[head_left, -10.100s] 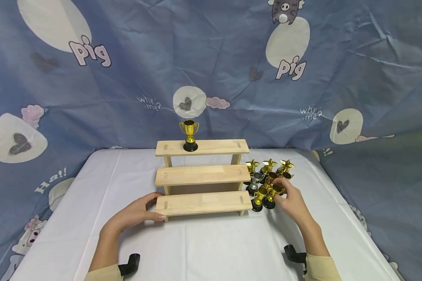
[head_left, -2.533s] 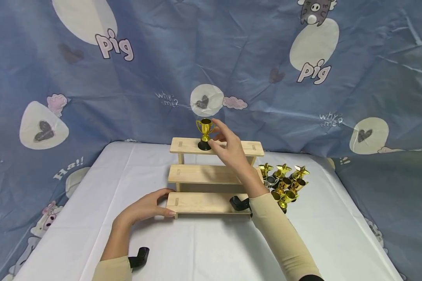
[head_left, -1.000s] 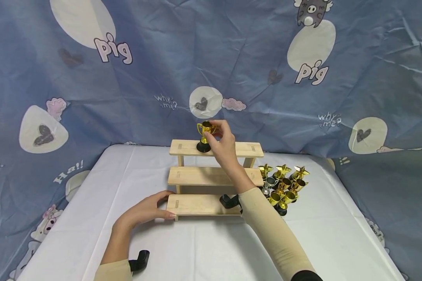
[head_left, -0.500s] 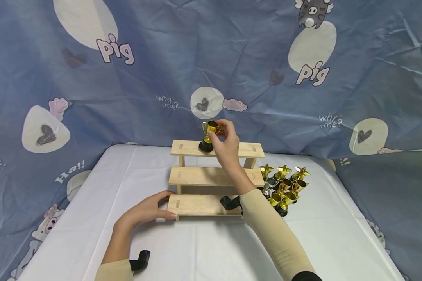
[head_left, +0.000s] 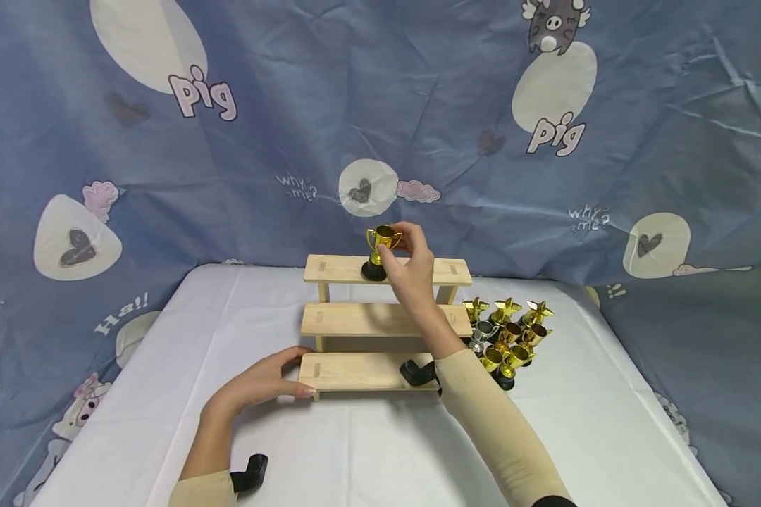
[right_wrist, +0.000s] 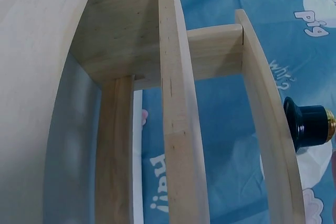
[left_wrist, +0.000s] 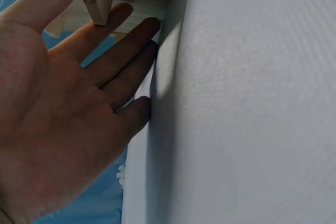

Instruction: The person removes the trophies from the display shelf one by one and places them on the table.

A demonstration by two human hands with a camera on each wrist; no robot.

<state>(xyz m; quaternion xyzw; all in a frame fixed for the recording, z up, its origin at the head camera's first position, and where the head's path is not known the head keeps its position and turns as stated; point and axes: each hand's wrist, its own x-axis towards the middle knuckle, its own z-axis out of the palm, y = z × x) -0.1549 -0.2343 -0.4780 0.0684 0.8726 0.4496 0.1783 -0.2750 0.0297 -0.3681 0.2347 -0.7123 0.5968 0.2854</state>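
Observation:
A three-tier wooden stand [head_left: 368, 370] stands on the white-covered table. On its top tier, left of the middle, sits a small gold trophy cup [head_left: 383, 236] with two handles and a black base. My right hand [head_left: 412, 271] pinches this cup from the right with thumb and fingers. In the right wrist view the cup's black base [right_wrist: 310, 124] stands against the top board. At the stand's left end my left hand [head_left: 260, 380] holds the lowest tier, thumb at the front edge and fingers behind. The left wrist view shows the left hand's fingers [left_wrist: 121, 64] extended beside the stand's leg.
Right of the stand, several small trophies stand close together: gold star trophies [head_left: 506, 310] at the back, a silver cup [head_left: 482, 334] and gold cups [head_left: 516, 357] in front. The white tablecloth [head_left: 292, 458] lies before the stand. A blue printed curtain [head_left: 260, 141] hangs behind the table.
My right hand has gone from the trophy group to the cup on the top tier, gripped it and shifted it slightly right. The left hand stays at the stand's left end.

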